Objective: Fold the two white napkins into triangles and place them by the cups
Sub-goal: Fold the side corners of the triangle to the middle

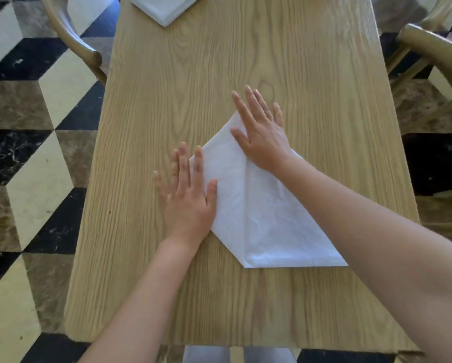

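Left hand (187, 203): we see our fingers straight, palm flat, grip released, pressing the left edge of the near napkin (253, 205).
Right hand (261, 132): flat too, grip released, fingers spread over that napkin's upper point.
Near napkin: white, partly folded, lying in the middle of the wooden surface (193, 74), a crease running down its centre.
Far napkin (164, 9): folded to a point, at the surface's far edge, well apart from our hands.
Chairs (73, 40): one on each side.
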Motion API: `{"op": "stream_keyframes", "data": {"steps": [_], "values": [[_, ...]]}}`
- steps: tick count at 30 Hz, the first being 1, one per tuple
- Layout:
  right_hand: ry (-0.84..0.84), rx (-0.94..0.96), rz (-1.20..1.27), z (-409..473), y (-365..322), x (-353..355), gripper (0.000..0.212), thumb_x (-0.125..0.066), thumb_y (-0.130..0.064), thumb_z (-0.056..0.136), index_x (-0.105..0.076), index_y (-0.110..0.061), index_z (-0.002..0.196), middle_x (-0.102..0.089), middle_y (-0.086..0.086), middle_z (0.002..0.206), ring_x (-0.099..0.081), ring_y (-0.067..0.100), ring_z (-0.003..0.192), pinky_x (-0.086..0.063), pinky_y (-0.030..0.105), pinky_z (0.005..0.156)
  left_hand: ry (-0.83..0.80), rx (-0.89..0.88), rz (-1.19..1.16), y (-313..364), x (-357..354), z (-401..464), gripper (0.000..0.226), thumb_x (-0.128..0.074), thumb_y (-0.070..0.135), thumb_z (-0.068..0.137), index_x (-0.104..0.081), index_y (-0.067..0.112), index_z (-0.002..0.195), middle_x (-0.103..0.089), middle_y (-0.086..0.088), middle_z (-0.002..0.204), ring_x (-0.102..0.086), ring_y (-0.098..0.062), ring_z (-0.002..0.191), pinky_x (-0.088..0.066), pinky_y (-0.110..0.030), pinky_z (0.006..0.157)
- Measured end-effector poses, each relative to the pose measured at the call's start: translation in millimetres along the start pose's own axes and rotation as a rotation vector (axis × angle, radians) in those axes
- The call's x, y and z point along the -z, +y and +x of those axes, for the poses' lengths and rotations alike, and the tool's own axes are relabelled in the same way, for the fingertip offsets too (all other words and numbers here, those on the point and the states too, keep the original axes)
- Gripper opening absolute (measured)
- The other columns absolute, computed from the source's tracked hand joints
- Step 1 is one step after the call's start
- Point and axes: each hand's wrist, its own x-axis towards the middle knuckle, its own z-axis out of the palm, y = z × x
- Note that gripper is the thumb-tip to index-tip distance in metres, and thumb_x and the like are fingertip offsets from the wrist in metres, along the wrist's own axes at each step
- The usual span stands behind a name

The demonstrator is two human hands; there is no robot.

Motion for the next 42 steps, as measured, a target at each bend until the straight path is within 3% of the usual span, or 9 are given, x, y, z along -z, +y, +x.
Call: {"op": "stream_keyframes", "data": {"steps": [4,8,14,21,25,31,34,39,42], "values": [[0.148,-0.095,0.015,-75.9,25.4,30.7,0.059,-0.05,-0.034,0.092,-0.029,-0.019,0.145,-0.031,0.011,0.149,-0.026,0.028,0.139,-0.024,0.046,0.108,-0.019,-0.126,0.018,33.6,-8.4,-1.2,0.058,-0.01,0.049,0.094,0.01,0.034,0.146,0.021,0.006,0.154,0.012,-0.013,0.144,0.014,-0.058,0.108],[0.026,-0.271,-0.092,-170.6,60.7,63.3,0.059,-0.063,-0.029,0.085,-0.041,-0.017,0.138,-0.047,0.01,0.13,-0.043,0.031,0.119,-0.041,0.043,0.089,-0.126,-0.107,0.034,38.0,-22.9,-8.7,0.064,0.002,0.054,0.086,0.01,0.034,0.146,0.017,0.006,0.156,0.02,-0.007,0.14,0.007,-0.052,0.114],[-0.164,-0.52,-0.207,-255.4,92.8,96.1,0.045,-0.067,-0.036,0.08,-0.053,-0.015,0.118,-0.054,0.003,0.105,-0.053,0.021,0.092,-0.047,0.038,0.077,-0.1,-0.111,0.025,38.3,-25.9,-11.0,0.064,-0.003,0.056,0.087,0.005,0.034,0.147,0.01,0.008,0.156,0.009,-0.01,0.144,0.004,-0.051,0.115],[-0.212,-0.678,0.06,-263.5,109.7,111.9,0.018,-0.061,-0.026,0.086,-0.053,-0.02,0.072,-0.053,-0.006,0.071,-0.049,0.01,0.066,-0.038,0.028,0.063,-0.109,-0.091,0.042,39.4,-25.2,-10.5,0.064,-0.003,0.056,0.087,0.006,0.035,0.146,0.006,0.007,0.158,0.007,-0.011,0.145,0.005,-0.05,0.115],[-0.256,-0.748,0.298,-258.0,116.3,125.4,0.01,-0.058,-0.024,0.088,-0.05,-0.027,0.084,-0.06,0.0,0.073,-0.058,0.015,0.069,-0.046,0.03,0.06,-0.107,-0.093,0.039,39.6,-24.5,-10.2,0.064,-0.004,0.056,0.087,0.001,0.034,0.148,0.005,0.006,0.158,0.006,-0.012,0.145,0.007,-0.048,0.115],[-0.261,-0.595,0.622,-243.8,113.9,146.0,0.021,-0.049,-0.013,0.094,-0.061,-0.03,0.092,-0.057,0.007,0.07,-0.055,0.014,0.065,-0.049,0.026,0.067,-0.099,-0.1,-0.013,40.6,-20.1,-10.0,0.066,-0.003,0.055,0.087,0.002,0.029,0.147,0.004,0.005,0.158,0.007,-0.009,0.144,0.009,-0.047,0.115],[-0.301,-0.478,0.683,-232.5,101.6,159.5,0.009,-0.062,-0.037,0.079,-0.068,-0.034,0.085,-0.064,0.004,0.076,-0.057,0.015,0.066,-0.049,0.017,0.064,-0.021,-0.144,-0.156,42.0,-9.7,-15.8,0.061,-0.012,0.045,0.092,-0.006,0.022,0.148,-0.006,0.003,0.157,-0.001,-0.009,0.144,0.009,-0.047,0.114],[-0.279,-0.255,0.612,-196.8,74.2,165.8,0.015,-0.068,-0.03,0.075,-0.069,-0.037,0.088,-0.068,0.001,0.085,-0.059,0.029,0.081,-0.049,0.046,0.08,0.047,-0.253,-0.244,39.9,-5.3,-39.9,0.055,-0.023,0.032,0.096,-0.02,0.011,0.147,-0.022,-0.002,0.154,-0.014,-0.013,0.144,0.001,-0.049,0.116],[-0.172,-0.149,0.667,-157.3,56.2,159.8,0.006,-0.067,-0.036,0.074,-0.07,-0.04,0.079,-0.058,-0.01,0.082,-0.053,0.019,0.08,-0.042,0.038,0.078,0.047,-0.248,-0.307,36.7,-7.8,-51.0,0.055,-0.023,0.032,0.097,-0.027,0.005,0.145,-0.029,-0.005,0.152,-0.018,-0.013,0.142,-0.003,-0.046,0.117]]}}
